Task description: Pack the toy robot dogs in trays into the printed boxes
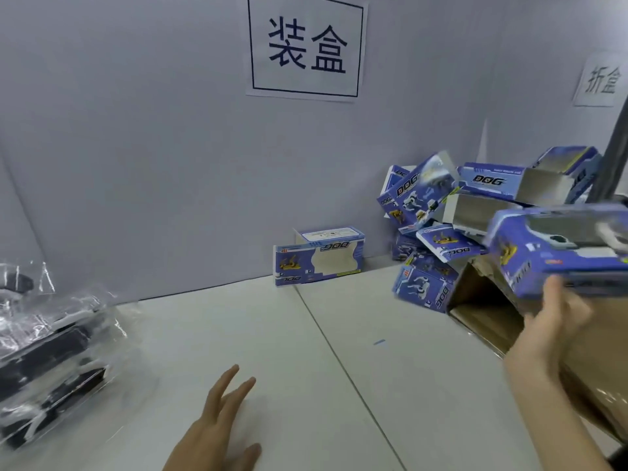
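At the right edge of the frame the right hand point(554, 321) has its grip closed on a blue printed box point(557, 253), thumb against its near side, the box blurred and held above a brown carton point(482, 311); the left hand point(217, 426), bottom centre, lies low over the pale desk point(272, 334), fingers straight and spread, its grip wide and empty; clear trays point(105, 321) with dark toy robot dogs point(51, 348) sit stacked at the left edge; a pile of printed boxes point(438, 212) leans on the grey wall, centre right; a lone box point(319, 256) stands by the wall, centre.
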### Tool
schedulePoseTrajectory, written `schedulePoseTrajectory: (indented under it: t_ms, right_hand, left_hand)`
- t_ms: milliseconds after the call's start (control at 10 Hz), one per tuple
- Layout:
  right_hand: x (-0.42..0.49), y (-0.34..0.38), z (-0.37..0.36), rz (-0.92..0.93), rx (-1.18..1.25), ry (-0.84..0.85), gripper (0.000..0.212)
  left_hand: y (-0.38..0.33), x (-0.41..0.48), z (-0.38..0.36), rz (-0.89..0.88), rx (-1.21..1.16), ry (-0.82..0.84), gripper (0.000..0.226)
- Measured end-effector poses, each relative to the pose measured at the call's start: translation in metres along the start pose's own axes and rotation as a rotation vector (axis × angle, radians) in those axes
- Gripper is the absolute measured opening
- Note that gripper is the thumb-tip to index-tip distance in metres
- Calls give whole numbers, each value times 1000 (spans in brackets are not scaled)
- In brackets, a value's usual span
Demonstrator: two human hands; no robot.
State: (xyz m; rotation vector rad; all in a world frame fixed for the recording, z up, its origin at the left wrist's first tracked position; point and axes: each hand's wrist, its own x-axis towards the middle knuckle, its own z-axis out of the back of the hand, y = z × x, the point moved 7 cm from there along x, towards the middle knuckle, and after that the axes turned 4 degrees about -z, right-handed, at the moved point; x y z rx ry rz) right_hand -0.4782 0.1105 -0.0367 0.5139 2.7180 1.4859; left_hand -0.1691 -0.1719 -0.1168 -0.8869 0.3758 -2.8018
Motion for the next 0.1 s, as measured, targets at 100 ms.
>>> schedulePoseTrajectory:
  t_ms: [100]
  right_hand:
    - [-7,-43,12,-29,-393,82,34]
  left_hand:
    - [4,3,-8,10,98,65,67]
